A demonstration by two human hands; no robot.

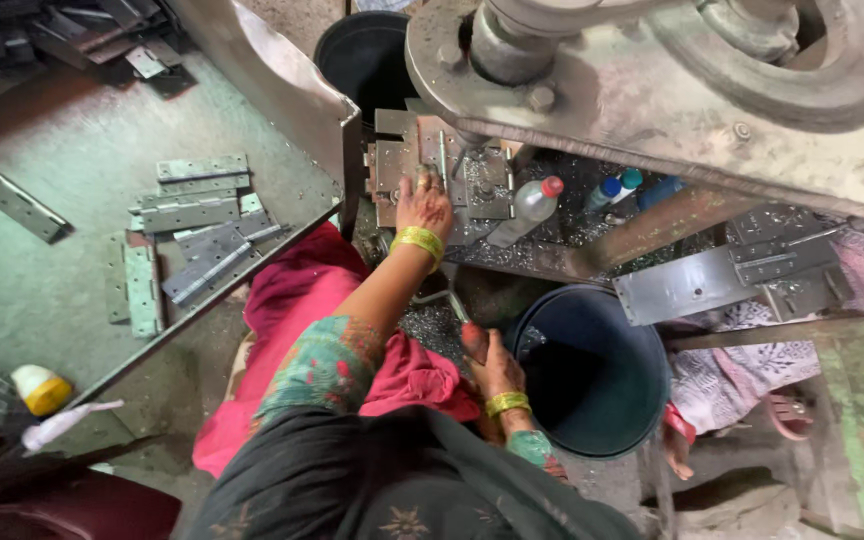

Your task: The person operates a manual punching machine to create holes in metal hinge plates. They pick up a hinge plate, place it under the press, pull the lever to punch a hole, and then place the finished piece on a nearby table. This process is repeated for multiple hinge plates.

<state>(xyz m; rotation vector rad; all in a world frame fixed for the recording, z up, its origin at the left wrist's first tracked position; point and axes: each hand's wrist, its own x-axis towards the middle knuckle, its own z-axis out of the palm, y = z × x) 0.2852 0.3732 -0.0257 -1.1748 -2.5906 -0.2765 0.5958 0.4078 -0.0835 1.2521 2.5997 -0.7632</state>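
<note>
Reaching far into the press, the left hand [424, 203] rests with fingers curled together on a flat metal plate [398, 160] seated on the die block [472, 180] under the machine head [652, 70]; whether the fingers clamp the plate or only press on it cannot be told. The right hand [492, 362] sits near the body, fingers closed around a slim red-handled tool [464, 325], just left of a dark blue bucket [592, 375]. A clear bottle with a red cap [527, 208] lies right of the die block. Further metal plates [197, 225] lie scattered on the green floor at left. A second black bucket [364, 55] stands at the far side.
</note>
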